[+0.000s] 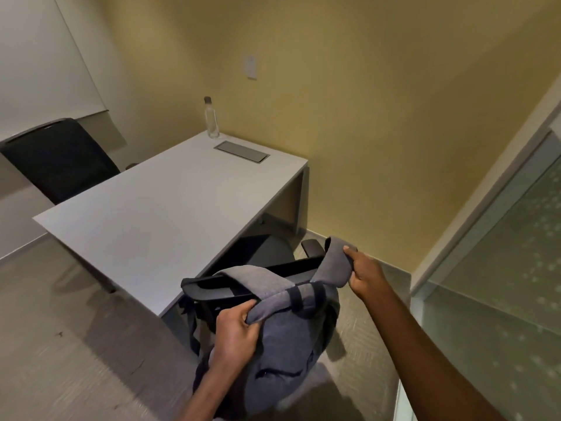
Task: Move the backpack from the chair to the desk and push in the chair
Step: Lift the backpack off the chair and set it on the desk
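Note:
A grey-blue fabric backpack [288,344] hangs behind the backrest of a black office chair [261,253], its two shoulder straps looped over the backrest's top edge. My left hand [238,328] is closed on the left strap near the pack's top. Further right, my right hand [364,276] pinches the right strap and holds it raised. The chair stands at the near right side of a white desk [158,214], seat partly under the top. The pack hides the chair's base.
A clear water bottle [211,118] stands at the desk's far edge beside a grey cable hatch [242,151]. A second black chair [62,156] sits at the desk's left. Yellow wall behind, frosted glass partition [498,268] on the right, grey carpet below.

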Tool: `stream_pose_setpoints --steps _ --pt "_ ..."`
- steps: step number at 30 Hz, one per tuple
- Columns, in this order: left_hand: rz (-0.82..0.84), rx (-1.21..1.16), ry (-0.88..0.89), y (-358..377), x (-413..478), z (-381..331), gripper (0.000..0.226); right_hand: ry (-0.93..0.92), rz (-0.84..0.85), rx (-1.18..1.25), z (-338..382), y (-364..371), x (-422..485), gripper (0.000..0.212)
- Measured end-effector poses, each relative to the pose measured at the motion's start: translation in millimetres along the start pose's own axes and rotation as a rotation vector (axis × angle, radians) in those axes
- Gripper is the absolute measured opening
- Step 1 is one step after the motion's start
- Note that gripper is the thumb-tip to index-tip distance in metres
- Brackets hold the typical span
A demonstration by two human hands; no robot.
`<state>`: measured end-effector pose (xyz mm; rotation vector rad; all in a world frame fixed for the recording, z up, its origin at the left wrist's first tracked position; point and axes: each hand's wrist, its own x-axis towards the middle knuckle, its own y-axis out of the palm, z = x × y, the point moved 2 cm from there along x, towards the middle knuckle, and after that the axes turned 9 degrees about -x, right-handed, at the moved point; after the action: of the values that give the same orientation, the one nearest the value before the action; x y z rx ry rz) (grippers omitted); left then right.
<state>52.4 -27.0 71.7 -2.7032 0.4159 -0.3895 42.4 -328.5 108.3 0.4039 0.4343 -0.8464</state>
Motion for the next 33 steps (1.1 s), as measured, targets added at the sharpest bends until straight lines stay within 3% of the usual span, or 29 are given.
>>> stream_pose_setpoints --steps 5,10,14,18,20,24,29,33 --pt "0.046 -0.003 0.013 2.2 -4.2 5.8 0.022 0.121 -0.175 -0.074 -29.1 -34.0 -9.3 0.044" --pt "0.097 -0.062 -0.008 -4.2 -14.4 19.4 0.017 0.171 -0.145 -0.236 -57.3 -50.9 -37.4 0.032" --pt "0.128 -0.119 -0.025 -12.2 -26.9 21.6 0.019 0.067 -0.013 -0.682 -51.3 -52.0 -49.2 0.021" --pt "0.119 -0.129 -0.012 -19.7 -38.6 20.6 0.03 -0.291 -0.021 -1.297 -27.7 -16.6 -64.5 0.018" --pt "0.111 -0.115 0.006 -22.2 -44.3 19.2 0.044 -0.482 0.043 -1.235 -26.3 21.1 -76.7 0.019" --pt "0.107 -0.082 0.025 -28.7 -54.5 21.5 0.041 -0.5 0.36 -1.198 -53.3 98.6 -101.6 0.02" --pt "0.038 -0.095 -0.012 -50.3 -61.7 35.9 0.021 -0.549 0.343 -1.068 -82.9 147.3 -120.9 0.03" --pt "-0.043 -0.117 -0.026 -67.7 -62.4 45.7 0.026 -0.58 0.423 -0.984 -95.6 173.4 -137.7 0.033"
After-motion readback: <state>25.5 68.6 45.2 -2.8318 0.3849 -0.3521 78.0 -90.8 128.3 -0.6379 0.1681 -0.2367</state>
